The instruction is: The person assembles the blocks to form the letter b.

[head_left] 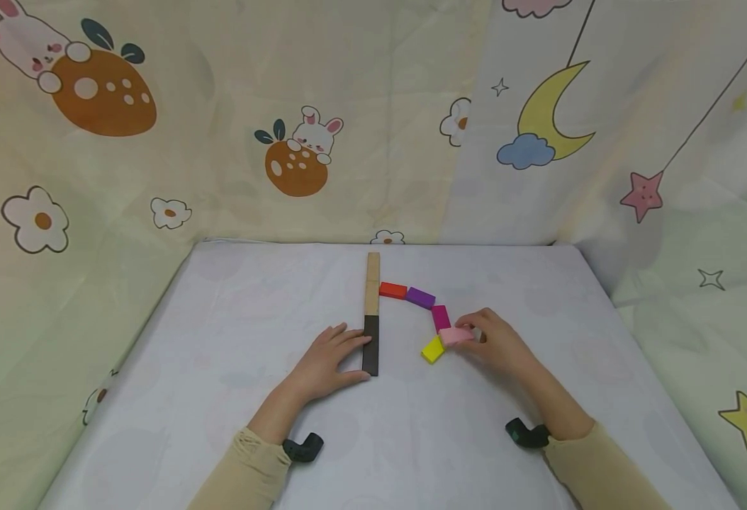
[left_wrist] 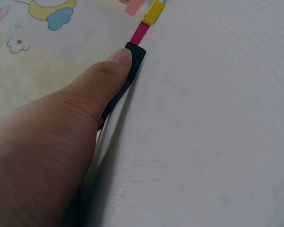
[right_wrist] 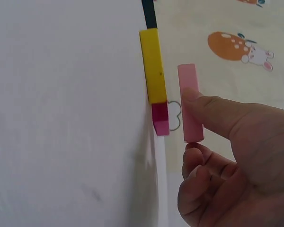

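Note:
My left hand lies with spread, fairly straight fingers beside a black block. Its fingertips and thumb are at the block's left edge; in the left wrist view the thumb rests against one end of the block. Between thumb and fingers, my right hand pinches a light pink block, raised off the table in the right wrist view. From above, the pink block overlaps the spot where a magenta block and a yellow block come close together.
Two plain wooden blocks continue the black block's line toward the back. A red block and a purple block curve from them toward the magenta one. The white-covered table meets printed cloth walls at back and sides.

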Demonstrator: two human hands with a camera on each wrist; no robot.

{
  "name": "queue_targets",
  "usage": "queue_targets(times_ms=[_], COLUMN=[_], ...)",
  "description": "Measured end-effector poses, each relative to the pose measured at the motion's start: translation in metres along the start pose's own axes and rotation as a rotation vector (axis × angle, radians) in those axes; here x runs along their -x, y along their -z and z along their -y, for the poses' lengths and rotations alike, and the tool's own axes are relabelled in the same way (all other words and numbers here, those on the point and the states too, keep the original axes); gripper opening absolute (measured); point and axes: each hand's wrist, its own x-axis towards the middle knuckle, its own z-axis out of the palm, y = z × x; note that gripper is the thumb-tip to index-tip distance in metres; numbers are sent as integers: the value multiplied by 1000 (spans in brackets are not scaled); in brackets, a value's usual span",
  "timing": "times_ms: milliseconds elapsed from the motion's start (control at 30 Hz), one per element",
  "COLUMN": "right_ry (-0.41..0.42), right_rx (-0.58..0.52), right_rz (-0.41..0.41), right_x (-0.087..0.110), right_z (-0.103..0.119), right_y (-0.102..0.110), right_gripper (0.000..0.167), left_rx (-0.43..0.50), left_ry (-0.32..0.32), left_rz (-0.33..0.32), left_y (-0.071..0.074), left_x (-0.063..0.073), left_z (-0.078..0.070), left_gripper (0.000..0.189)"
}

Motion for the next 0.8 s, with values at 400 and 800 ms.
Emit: queue_targets(times_ms=[400, 800], right_ry=[40, 5], right_rx=[-50, -13], right_rz=[39, 12], right_x=[8, 10], right_z=[43, 67], right_y=[-29, -51], right_gripper=[35, 34], left_rx=[-11, -8], left_ry=[1, 17], left_rz=[-2, 14], left_y=[-1, 1], left_x=[-2, -1], left_z=[-1, -2], left_gripper=[72, 71])
